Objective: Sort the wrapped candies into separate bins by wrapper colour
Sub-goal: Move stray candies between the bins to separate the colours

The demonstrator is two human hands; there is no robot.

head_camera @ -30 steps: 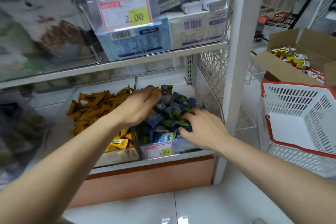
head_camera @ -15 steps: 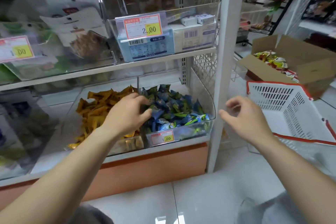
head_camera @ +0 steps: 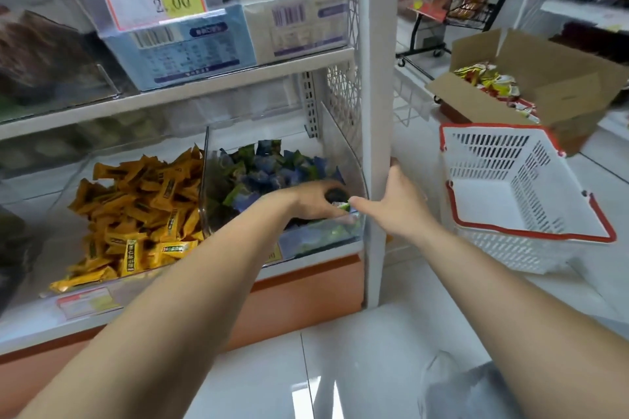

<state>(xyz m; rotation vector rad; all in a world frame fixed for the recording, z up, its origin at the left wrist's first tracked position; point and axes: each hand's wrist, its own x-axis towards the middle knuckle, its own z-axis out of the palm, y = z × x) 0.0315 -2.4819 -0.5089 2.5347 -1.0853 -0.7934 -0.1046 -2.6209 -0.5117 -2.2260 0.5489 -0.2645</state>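
Lower centre of the frame, the left hand [head_camera: 306, 202] reaches across from the left into the front right corner of a clear plastic bin [head_camera: 340, 146]. Its fingers are curled downward, and a small candy in a green-and-white wrapper [head_camera: 343, 207] shows right at their tips. The blur hides whether they pinch it or only touch it, so I cannot tell.

Just right of that, the right hand [head_camera: 400, 211] is spread. Its thumb [head_camera: 360, 206] is stretched straight left until it almost meets the same wrapper, and its fingers lie straight up alongside the white square shelf post [head_camera: 377, 112], gripping nothing.

So the candy sits between the two hands, with its long axis roughly left to right in the frame. The left fingertips are on top of it and the right thumb is at its right end. The left hand looks better placed to lift it.

Behind the hands, a heap of blue and green wrapped candies [head_camera: 269, 170] fills that bin, so the two colours are not yet separated. To its left, past a clear divider, is a pile of orange-yellow wrapped candies [head_camera: 143, 201].

Farther off at right stand a white slotted plastic basket with a red rim [head_camera: 490, 153] and, beyond it, an open brown cardboard box [head_camera: 561, 88] of bright packets.
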